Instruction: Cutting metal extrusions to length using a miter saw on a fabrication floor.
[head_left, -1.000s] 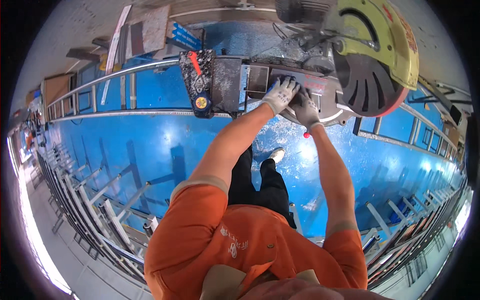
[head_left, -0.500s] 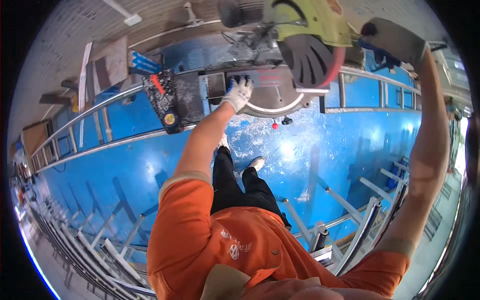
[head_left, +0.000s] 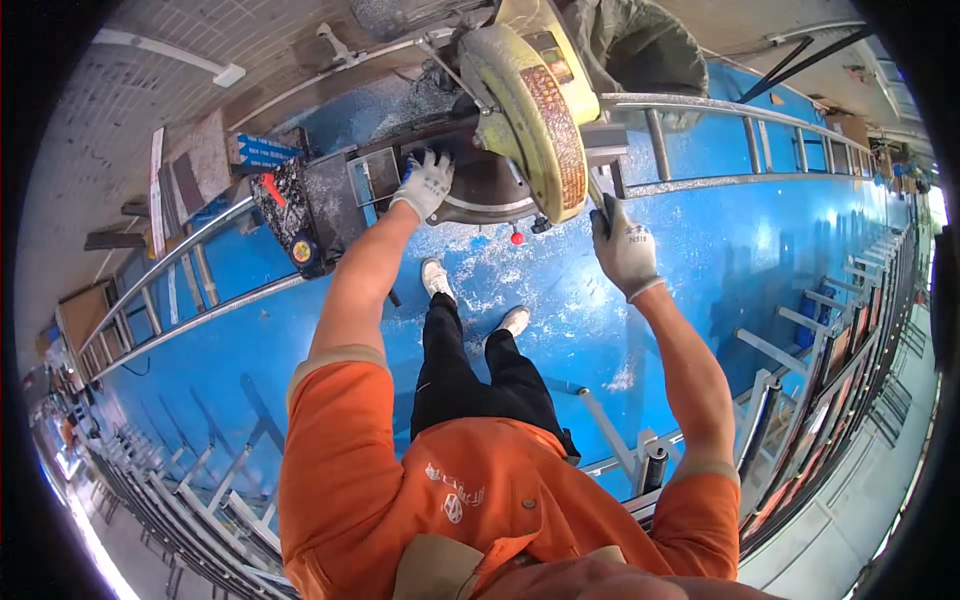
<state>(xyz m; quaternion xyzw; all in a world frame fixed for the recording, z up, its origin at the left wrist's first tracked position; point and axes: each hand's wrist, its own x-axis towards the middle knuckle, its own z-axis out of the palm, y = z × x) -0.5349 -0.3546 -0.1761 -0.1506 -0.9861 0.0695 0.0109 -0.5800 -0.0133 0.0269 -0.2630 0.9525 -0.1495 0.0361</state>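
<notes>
You look out through the left one of two wide fisheye cameras on your head. It faces down, with your orange shirt (head_left: pixel 500 455) closest at six o'clock and the blue floor (head_left: pixel 590 300) farther below. The saw (head_left: pixel 535 115) stands toward twelve; your left hand (head_left: pixel 425 187) shows at eleven, your right hand (head_left: pixel 628 248) at two. Straight edges bow toward the dark rim, the racks curving at eight and four.

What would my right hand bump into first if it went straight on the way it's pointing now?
Beyond the handle that your right hand holds, probably the yellow saw guard, though depth is hard to judge from this view.
</notes>
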